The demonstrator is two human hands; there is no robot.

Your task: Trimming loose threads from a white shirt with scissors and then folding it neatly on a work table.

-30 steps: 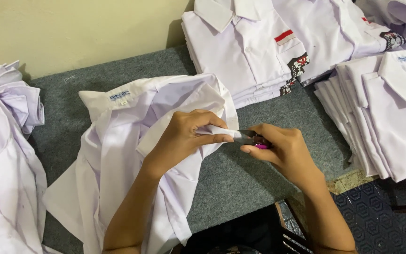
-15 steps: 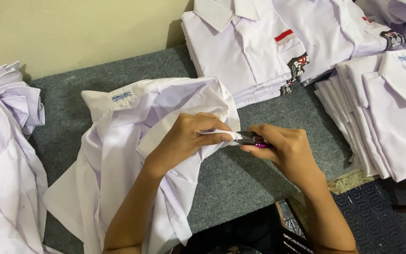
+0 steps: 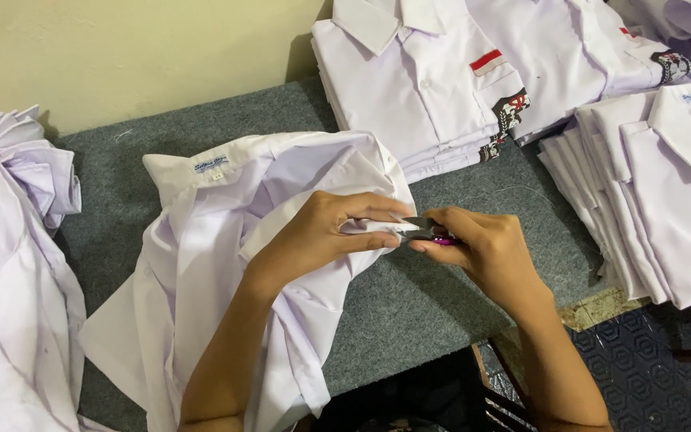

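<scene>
White shirt (image 3: 225,264) edge pinched by left hand (image 3: 321,236); right hand (image 3: 485,252) grips pink-handled snips (image 3: 428,233) w/ blades at fabric.

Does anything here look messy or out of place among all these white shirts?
Mostly tidy: folded stacks sit square. The odd spot is the crumpled heap of shirts at the left edge, unfolded and bunched. The shirt held by the left hand lies rumpled too, while the right hand holds small snips.

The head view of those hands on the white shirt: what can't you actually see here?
- Small cutting tool, head view: mostly hidden inside the right hand; only metal tips and a pink bit show.
- Shirt edge pinched by the left hand: covered by the fingers.
- Loose shirt: its lower part is cut off by the bottom edge.
</scene>
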